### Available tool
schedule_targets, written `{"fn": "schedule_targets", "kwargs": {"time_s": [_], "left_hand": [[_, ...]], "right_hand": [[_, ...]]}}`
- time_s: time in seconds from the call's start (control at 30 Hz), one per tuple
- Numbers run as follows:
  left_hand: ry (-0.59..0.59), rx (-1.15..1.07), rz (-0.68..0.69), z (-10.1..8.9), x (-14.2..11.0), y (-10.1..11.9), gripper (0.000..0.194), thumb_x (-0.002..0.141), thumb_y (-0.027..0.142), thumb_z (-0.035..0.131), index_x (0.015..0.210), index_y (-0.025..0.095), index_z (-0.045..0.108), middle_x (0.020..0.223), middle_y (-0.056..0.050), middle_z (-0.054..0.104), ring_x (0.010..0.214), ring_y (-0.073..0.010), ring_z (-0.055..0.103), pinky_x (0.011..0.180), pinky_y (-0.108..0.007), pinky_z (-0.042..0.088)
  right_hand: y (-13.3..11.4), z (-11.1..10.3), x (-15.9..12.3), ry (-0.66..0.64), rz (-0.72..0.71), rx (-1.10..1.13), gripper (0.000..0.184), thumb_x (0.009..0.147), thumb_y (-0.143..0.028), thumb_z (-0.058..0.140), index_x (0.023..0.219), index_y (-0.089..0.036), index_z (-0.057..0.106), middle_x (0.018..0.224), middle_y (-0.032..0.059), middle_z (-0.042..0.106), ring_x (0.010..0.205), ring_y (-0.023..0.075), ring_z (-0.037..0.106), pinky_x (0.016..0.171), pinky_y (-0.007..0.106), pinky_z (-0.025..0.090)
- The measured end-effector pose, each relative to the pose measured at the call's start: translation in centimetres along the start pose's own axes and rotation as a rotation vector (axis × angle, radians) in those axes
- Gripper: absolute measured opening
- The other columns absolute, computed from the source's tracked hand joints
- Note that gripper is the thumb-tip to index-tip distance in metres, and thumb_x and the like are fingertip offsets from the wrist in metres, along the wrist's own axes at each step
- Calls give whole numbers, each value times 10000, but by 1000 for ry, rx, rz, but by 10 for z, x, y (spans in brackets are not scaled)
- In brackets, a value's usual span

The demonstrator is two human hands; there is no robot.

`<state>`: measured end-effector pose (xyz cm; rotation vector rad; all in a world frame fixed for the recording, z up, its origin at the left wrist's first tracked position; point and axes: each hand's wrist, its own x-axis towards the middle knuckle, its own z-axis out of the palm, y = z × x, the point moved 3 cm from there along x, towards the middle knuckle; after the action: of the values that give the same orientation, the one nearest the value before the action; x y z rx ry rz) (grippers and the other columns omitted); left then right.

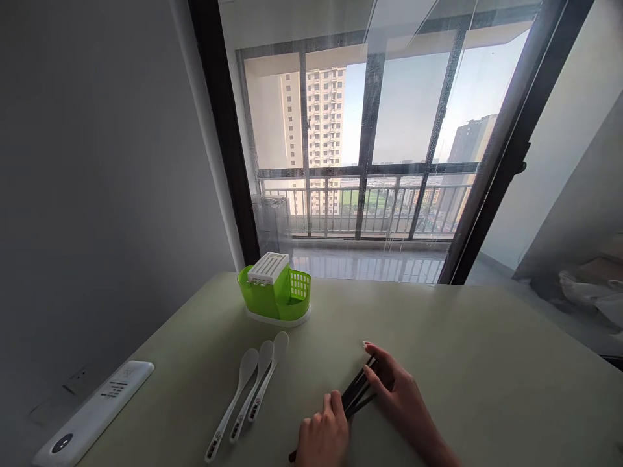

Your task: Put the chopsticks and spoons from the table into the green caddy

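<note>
A bundle of dark chopsticks [357, 391] slants across the front of the table between my two hands. My left hand [324, 428] is closed round the lower part of the bundle, and a dark end pokes out at its lower left. Round the upper part curl the fingers and thumb of my right hand [396, 389], hiding the far tips. Some sticks fan slightly apart between the hands. To the left lie three white spoons [265, 376], side by side, bowls pointing away, with dark markings on their handles.
A green utensil holder [275, 295] with a white slotted top stands at the back left of the pale table [487, 363]. Along the left edge lies a long white case [97, 415]. A dark-framed glass door [360, 162] rises behind the table, beside a grey wall [97, 162].
</note>
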<state>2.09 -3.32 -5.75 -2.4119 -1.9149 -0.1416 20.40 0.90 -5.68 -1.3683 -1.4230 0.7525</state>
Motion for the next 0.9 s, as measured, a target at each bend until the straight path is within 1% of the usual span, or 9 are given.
{"fn": "schedule_targets", "kwargs": {"time_s": [0.13,0.23,0.3,0.4,0.53,0.6,0.67,0.8,0.9], "left_hand": [[3,-10,-50,5,4,1,401,914,35,494,1206,221,694,970,-67,739,728,-183,743,577,-221,479],[1,1,-106,10,7,-5,413,903,55,515,1237,228,686,1025,-87,732,718,-192,735,575,-234,490],[16,15,-138,13,8,-9,423,893,86,537,1270,223,669,1107,-115,721,727,-203,728,574,-248,502],[37,37,-157,12,6,-11,440,881,103,550,1293,214,655,1191,-140,700,767,-220,725,583,-262,526],[22,98,-144,-1,4,-2,445,885,17,479,1231,205,686,1110,-129,718,782,-224,729,606,-265,553],[-10,115,-143,-10,5,3,450,889,-13,447,1191,204,701,1042,-116,724,781,-222,730,616,-262,560],[-58,101,-139,-19,7,8,433,891,-15,461,1167,210,707,1009,-106,723,811,-230,733,636,-262,568],[-162,60,-146,-34,7,11,384,894,39,536,1201,214,685,1081,-108,708,898,-261,731,693,-303,594],[-187,14,-112,-46,4,9,357,902,109,574,1236,199,661,1157,-123,687,969,-277,719,725,-314,596]], "right_hand": [[-7,0,-1,-44,-47,-42,419,923,-468,567,1295,-283,621,1327,52,685,1228,260,635,1053,414,508],[-11,0,-3,9,-77,-75,463,908,-441,576,1349,-299,577,1427,39,616,1284,262,596,1092,433,479],[-11,0,-4,48,-67,-86,487,903,-447,572,1368,-307,554,1481,34,567,1282,263,599,1077,438,495],[-9,0,-4,67,-22,-80,490,899,-467,567,1363,-308,555,1478,38,570,1217,259,646,1022,427,541],[-8,0,-3,64,-26,-95,454,881,-440,587,1307,-284,600,1397,48,637,1151,251,680,986,405,560],[-8,1,-3,39,-40,-102,430,876,-422,591,1279,-273,616,1331,50,677,1109,242,694,969,392,565],[-8,2,-2,13,-55,-115,414,880,-412,590,1267,-268,617,1305,50,688,1096,237,693,976,389,557],[-9,3,-3,-12,-76,-133,391,911,-407,555,1276,-271,590,1338,52,657,1153,233,658,1008,386,530],[-10,2,-3,-8,-82,-133,369,911,-396,549,1255,-271,592,1319,47,658,1132,225,663,988,373,538]]}}
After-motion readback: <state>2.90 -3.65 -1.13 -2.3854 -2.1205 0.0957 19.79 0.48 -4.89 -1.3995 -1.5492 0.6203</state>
